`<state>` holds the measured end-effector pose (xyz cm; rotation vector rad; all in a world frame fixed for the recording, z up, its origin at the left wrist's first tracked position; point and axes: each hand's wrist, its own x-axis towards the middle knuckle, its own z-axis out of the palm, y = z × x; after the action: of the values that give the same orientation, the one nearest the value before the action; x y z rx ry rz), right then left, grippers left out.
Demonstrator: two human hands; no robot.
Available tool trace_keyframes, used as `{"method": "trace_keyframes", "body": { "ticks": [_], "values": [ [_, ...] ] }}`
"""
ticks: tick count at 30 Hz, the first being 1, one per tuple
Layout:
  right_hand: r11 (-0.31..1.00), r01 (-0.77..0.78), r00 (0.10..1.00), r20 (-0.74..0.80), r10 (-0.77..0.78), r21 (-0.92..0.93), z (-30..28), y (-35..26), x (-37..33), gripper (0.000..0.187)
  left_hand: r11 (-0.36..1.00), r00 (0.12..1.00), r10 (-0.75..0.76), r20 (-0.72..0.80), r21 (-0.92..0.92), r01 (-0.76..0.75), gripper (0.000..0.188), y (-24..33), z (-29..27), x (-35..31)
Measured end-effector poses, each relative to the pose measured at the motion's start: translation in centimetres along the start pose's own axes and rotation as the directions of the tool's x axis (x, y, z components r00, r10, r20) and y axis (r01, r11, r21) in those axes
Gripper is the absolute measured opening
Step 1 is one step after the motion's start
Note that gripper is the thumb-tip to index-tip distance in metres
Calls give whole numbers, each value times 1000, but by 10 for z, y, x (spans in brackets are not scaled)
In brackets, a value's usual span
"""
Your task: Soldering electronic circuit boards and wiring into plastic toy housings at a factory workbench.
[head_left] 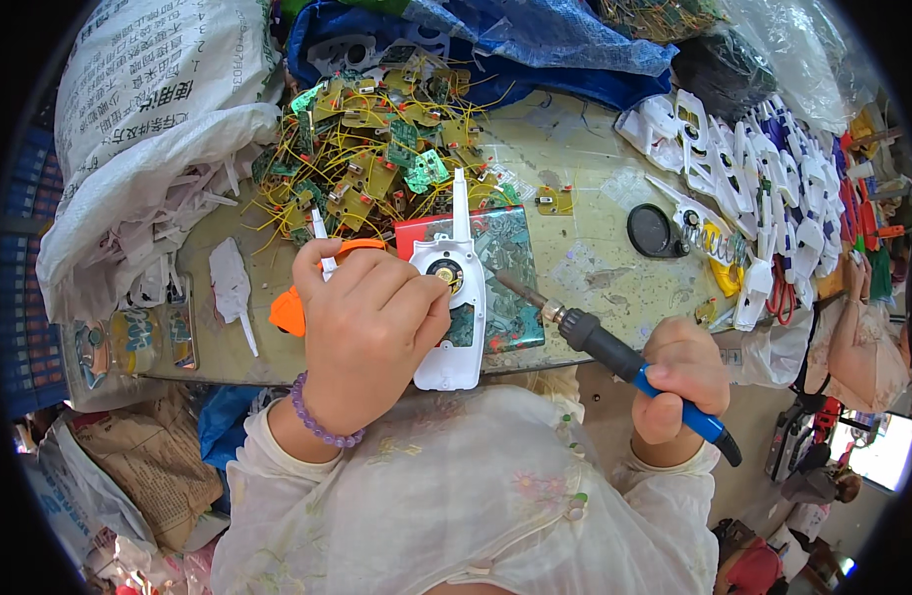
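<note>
My left hand [371,317] is closed at the left side of a white plastic housing half [451,367], its curled fingertips at a small round speaker [446,274] set in the shell. The thumb is hidden. The shell lies with its narrow stem pointing away from me, on a red-edged, dark green sheet [515,288]. In my right hand [684,382] is a soldering iron [614,352] with a blue and black handle, its tip just right of the shell. Partly under my left hand show an orange object [289,312] and another white stem [320,230].
A heap of small circuit boards with yellow wires [376,149] lies behind the shell. At left, a white woven sack [168,119] holds white parts. Many assembled white shells [763,188] are piled at right, near a black round dish [652,230]. A loose white piece [233,288] lies left.
</note>
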<state>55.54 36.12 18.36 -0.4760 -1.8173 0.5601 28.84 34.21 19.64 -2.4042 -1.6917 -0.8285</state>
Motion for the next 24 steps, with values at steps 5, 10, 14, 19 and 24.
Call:
{"method": "trace_keyframes", "body": {
  "ticks": [5, 10, 14, 19, 24],
  "values": [
    [999, 25, 991, 129, -22, -26, 0, -2, 7, 18, 1000, 1000, -7, 5, 21, 6, 12, 3, 4, 2],
    [998, 59, 975, 213, -57, -2, 3, -1, 11, 21, 1000, 1000, -20, -7, 18, 20, 13, 6, 7, 3],
    [997, 77, 974, 214, -74, -5, 6, -1, 12, 22, 999, 1000, -30, 7, 14, 30, 13, 7, 8, 3],
    [996, 84, 975, 206, -82, 0, 9, -2, 16, 21, 999, 999, -30, 17, 12, 30, 13, 7, 8, 3],
    [997, 80, 972, 222, -77, -1, 10, -2, 19, 19, 1000, 999, -20, 30, 22, 20, 13, 7, 8, 2]
  ]
}}
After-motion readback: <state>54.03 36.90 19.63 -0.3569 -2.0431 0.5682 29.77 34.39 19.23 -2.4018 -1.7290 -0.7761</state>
